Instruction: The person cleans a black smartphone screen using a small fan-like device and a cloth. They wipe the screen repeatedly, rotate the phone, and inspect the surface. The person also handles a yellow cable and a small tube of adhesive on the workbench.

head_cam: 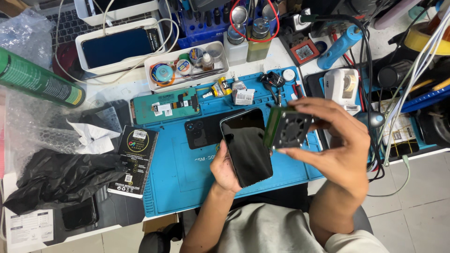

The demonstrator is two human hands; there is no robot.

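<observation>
My left hand (pixel 224 169) grips a black smartphone (pixel 247 146) from below, its dark screen facing up over the blue work mat (pixel 178 173). My right hand (pixel 338 141) holds a small square black fan unit with a green side (pixel 287 127) just above the phone's upper right corner. A black phone back cover with camera holes (pixel 202 132) lies on the mat behind the held phone. Beside it rests a teal screen part with stickers (pixel 165 106).
A black flat box (pixel 135 159) and a black plastic bag (pixel 58 178) lie at the left, with bubble wrap and a green can (pixel 37 79). A white parts tray (pixel 187 65), bottles, a blue tool (pixel 340 46), a tape dispenser (pixel 341 85) and tangled cables crowd the back and right.
</observation>
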